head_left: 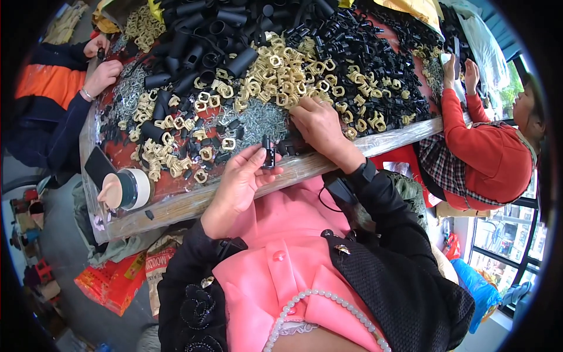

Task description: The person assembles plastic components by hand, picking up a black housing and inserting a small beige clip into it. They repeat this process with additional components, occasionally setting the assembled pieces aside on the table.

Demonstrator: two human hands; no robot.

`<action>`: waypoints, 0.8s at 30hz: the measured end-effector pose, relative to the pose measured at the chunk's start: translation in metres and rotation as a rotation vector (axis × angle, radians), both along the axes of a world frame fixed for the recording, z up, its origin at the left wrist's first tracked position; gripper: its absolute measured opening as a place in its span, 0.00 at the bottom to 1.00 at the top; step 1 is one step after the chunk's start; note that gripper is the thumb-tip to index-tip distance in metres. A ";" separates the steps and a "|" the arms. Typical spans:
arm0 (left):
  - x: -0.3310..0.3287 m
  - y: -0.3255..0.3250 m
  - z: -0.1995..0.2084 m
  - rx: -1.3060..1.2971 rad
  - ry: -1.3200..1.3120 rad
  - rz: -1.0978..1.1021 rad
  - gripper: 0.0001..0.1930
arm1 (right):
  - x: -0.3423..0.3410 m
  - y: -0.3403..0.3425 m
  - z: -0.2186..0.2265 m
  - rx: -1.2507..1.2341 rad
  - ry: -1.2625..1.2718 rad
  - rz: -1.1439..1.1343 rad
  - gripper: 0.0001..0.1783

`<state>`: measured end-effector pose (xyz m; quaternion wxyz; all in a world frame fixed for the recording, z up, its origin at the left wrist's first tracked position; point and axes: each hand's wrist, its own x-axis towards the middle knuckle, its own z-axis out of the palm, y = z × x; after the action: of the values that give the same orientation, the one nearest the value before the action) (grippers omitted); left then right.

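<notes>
My left hand [239,179] is closed around a small black cylindrical plastic part [268,154], held upright between thumb and fingers above the table's near edge. My right hand [321,126] reaches over that edge, its fingers bent together and pointing down at the pile of beige ring-shaped plastic clips [280,73]. Whatever its fingertips pinch, if anything, is hidden. Between the hands spreads a heap of small silvery metal pieces [263,120]. Some dark pieces [290,146] lie under my right wrist, partly covered.
Black tubes [220,35] and small black parts [375,70] cover the wood-rimmed table [193,204]. At its left corner stand a lidded jar [132,189] and a dark flat slab [101,166]. A person in orange and navy [50,88] works left; another in red [487,149] works right.
</notes>
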<state>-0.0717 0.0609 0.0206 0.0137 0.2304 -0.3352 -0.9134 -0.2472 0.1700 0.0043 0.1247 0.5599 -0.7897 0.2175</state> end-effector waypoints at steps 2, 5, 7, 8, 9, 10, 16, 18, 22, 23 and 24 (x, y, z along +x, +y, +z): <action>0.002 -0.003 -0.001 0.003 0.007 0.021 0.14 | 0.001 -0.008 0.000 0.035 0.046 -0.001 0.02; 0.004 -0.004 -0.001 0.004 0.016 0.028 0.13 | 0.002 -0.012 0.002 0.102 0.148 -0.034 0.03; 0.005 -0.004 -0.002 0.004 0.022 0.029 0.13 | 0.005 -0.012 0.004 0.113 0.191 -0.026 0.03; 0.003 -0.005 -0.002 0.007 0.033 0.020 0.13 | 0.005 -0.012 0.005 0.122 0.218 -0.030 0.03; 0.005 -0.005 -0.002 0.011 0.021 0.033 0.13 | 0.006 -0.013 0.006 0.125 0.230 -0.041 0.03; 0.004 -0.005 -0.002 0.017 0.015 0.039 0.13 | 0.005 -0.012 0.004 0.137 0.215 -0.060 0.03; 0.005 -0.003 -0.004 -0.146 -0.012 0.110 0.13 | 0.018 -0.007 0.012 0.066 -0.046 -0.098 0.05; 0.002 -0.002 -0.002 -0.210 -0.026 0.131 0.12 | 0.025 -0.007 0.017 -0.143 -0.568 0.129 0.05; -0.006 0.000 0.001 -0.416 -0.015 0.163 0.10 | 0.038 -0.003 0.018 -0.174 -1.165 0.306 0.06; -0.007 0.001 0.001 -0.453 -0.009 0.161 0.08 | 0.040 -0.002 0.021 -0.175 -1.163 0.303 0.06; -0.008 0.002 0.001 -0.490 -0.004 0.159 0.07 | 0.042 -0.001 0.025 -0.166 -1.276 0.325 0.07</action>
<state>-0.0795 0.0628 0.0221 0.1401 0.2476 -0.5274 -0.8006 -0.2049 0.1687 0.0291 -0.3593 0.4219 -0.5946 0.5826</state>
